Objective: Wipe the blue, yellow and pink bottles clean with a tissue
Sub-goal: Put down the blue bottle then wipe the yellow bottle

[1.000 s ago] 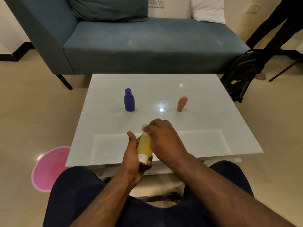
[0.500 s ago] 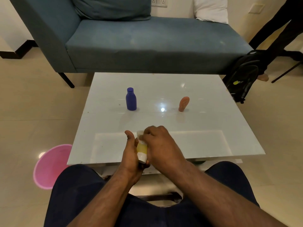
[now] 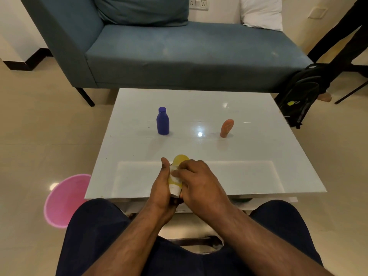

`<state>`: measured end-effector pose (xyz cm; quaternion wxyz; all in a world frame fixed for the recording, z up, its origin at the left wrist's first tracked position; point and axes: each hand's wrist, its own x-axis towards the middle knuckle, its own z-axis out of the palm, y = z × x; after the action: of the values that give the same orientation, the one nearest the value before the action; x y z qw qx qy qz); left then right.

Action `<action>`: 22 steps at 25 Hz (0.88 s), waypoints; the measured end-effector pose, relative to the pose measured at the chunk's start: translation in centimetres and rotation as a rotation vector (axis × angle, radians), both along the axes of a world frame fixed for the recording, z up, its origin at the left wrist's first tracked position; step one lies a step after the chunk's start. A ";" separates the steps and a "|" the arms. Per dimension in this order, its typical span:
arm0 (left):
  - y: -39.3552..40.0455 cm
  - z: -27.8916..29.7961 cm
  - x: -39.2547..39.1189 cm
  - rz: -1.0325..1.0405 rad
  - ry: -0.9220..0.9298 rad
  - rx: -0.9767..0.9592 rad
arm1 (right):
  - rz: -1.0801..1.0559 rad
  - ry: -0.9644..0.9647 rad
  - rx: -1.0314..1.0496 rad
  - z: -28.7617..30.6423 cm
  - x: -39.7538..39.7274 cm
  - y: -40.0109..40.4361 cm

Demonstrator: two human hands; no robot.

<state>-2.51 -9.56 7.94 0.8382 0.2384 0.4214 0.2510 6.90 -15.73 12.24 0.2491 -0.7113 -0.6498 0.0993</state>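
My left hand (image 3: 160, 188) grips a yellow bottle (image 3: 179, 159) with a white cap, held cap-down over the near edge of the white table (image 3: 249, 156). My right hand (image 3: 197, 180) presses a small white tissue (image 3: 174, 173) against the bottle's side, fingers curled over it. Most of the tissue is hidden under my fingers. A blue bottle (image 3: 162, 121) stands upright at the table's middle left. A pink tube-shaped bottle (image 3: 226, 128) stands at the middle right.
A pink bin (image 3: 63, 200) sits on the floor left of the table. Behind the table is a blue sofa (image 3: 179, 52). A black backpack (image 3: 298, 96) leans at the far right, beside a standing person's legs (image 3: 338, 46).
My right hand with the tissue has slid down the yellow bottle's body, leaving its rounded yellow end uncovered above my fingers. The left hand keeps its grip.
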 end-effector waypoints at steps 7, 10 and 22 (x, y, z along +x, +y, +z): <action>0.5 -0.3 -0.1 0.054 -0.008 -0.038 | -0.159 0.177 0.054 -0.9 0.4 0.8; 0.5 -0.5 -0.2 0.089 -0.034 -0.073 | -0.089 0.183 0.066 -0.7 -1.0 -1.1; 0.9 -0.5 -0.2 0.098 -0.003 0.072 | -0.136 0.325 0.081 -0.1 -0.9 -0.4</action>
<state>-2.68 -8.68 7.42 0.8165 0.2472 0.4218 0.3071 5.99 -16.09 12.18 0.3852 -0.7177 -0.5547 0.1696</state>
